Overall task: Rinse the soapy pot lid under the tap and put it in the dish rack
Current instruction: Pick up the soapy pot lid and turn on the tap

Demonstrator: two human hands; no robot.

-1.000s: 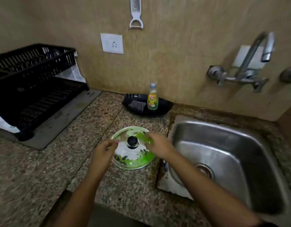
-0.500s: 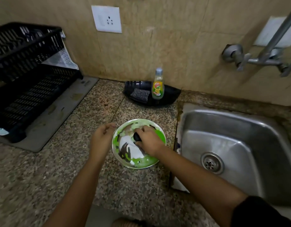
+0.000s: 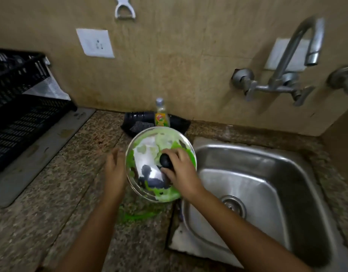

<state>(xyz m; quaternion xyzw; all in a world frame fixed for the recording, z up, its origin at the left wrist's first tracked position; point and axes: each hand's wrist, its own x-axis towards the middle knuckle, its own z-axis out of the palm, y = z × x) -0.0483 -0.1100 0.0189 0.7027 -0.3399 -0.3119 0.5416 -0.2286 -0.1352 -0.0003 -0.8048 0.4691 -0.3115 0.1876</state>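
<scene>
We have just lifted the soapy pot lid (image 3: pixel 149 154) off the table (image 3: pixel 61 193), right hand (image 3: pixel 181 173) gripping its knob (image 3: pixel 166 160), left hand (image 3: pixel 115 169) released beside the lid; the tap (image 3: pixel 298 55) comes next.

Kitchen's pretty dim, with a tan stone-look wall (image 3: pixel 188 65) that's got a white socket plate (image 3: pixel 95 43) on it and a metal peeler (image 3: pixel 124 8) hanging above. Speckled brown granite counter (image 3: pixel 41 203) below, with a grey mat (image 3: pixel 38 154) on its left side.
</scene>
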